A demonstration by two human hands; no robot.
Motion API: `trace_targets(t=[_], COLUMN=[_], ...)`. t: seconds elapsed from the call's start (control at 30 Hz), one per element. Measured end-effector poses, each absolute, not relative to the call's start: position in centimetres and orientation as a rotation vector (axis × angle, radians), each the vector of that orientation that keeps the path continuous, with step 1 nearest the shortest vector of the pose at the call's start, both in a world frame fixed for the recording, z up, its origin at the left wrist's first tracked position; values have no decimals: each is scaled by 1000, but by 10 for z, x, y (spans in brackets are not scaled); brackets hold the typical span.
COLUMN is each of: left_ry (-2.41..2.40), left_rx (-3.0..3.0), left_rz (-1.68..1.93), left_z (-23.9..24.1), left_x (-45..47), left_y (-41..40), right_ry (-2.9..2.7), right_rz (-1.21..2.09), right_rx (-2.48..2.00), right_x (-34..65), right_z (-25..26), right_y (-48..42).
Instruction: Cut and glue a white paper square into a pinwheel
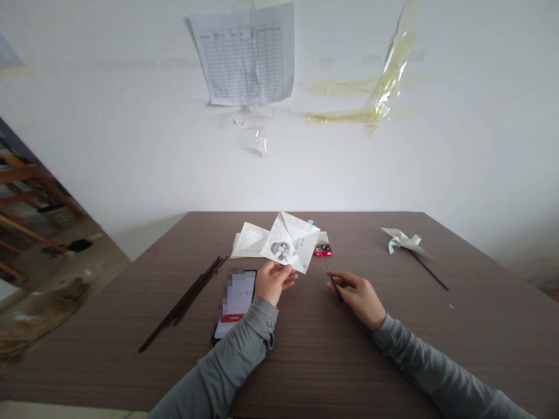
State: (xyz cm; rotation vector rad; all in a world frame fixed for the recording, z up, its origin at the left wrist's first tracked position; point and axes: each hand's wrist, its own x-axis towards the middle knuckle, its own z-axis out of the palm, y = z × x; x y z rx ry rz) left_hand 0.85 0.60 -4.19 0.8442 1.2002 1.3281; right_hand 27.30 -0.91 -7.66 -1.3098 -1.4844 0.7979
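My left hand (pixel 273 280) pinches the lower edge of a square sheet of printed paper (pixel 292 241), raised above the table. Creases run across the paper, and a round picture shows near its lower left. To the right, my right hand (pixel 358 295) is closed on a slim dark-handled tool (pixel 334 286) with a thin pale tip pointing up and away. Its exact kind is too small to tell. The tip is close to a small red box (pixel 323 250) of little metal pieces, partly behind the paper. Printed sheets (pixel 250 241) lie behind the left hand.
A phone (pixel 231 308) lies beside my left forearm. Several thin dark sticks (pixel 187 297) are to its left. A paper pinwheel (pixel 402 240) on a dark stick rests at the right. The brown table (pixel 437 349) meets a white wall with a taped sheet (pixel 248 55).
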Motion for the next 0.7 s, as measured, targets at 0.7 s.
trace_targets(t=[0.7], left_ry=[1223], left_rx=[738], left_rz=[1382], left_z=[-42], left_x=[7], left_y=[14], right_ry=[-1627], right_rz=[931], right_rx=[-1206], right_x=[271], right_z=[-69], right_y=[-13])
